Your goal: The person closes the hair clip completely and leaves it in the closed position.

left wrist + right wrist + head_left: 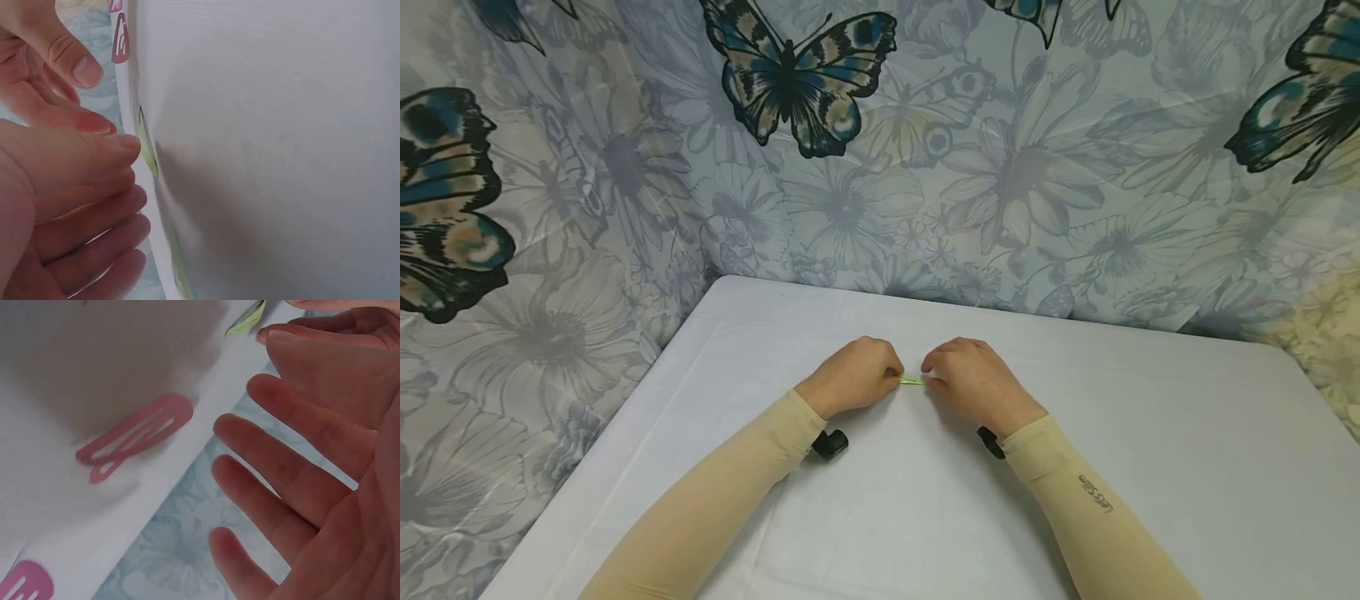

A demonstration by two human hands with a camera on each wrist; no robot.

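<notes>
A small lime-green snap hair clip [911, 381] shows between the two hands over the white table. My left hand [859, 375] pinches one end of it between thumb and finger; in the left wrist view the clip [147, 145] sits at the thumb tip, its grip partly hidden. My right hand [973, 379] is just to the right, its fingers loosely bent and apart with nothing held. In the right wrist view the green clip [246, 320] lies beyond the right thumb tip.
On the white table [880, 517], a pink hair clip [134, 437] and a magenta one [26, 584] appear under the right hand. Another green clip [180, 265] and a mauve clip [120, 39] show in the left wrist view. A butterfly-print cloth [850, 208] hangs behind.
</notes>
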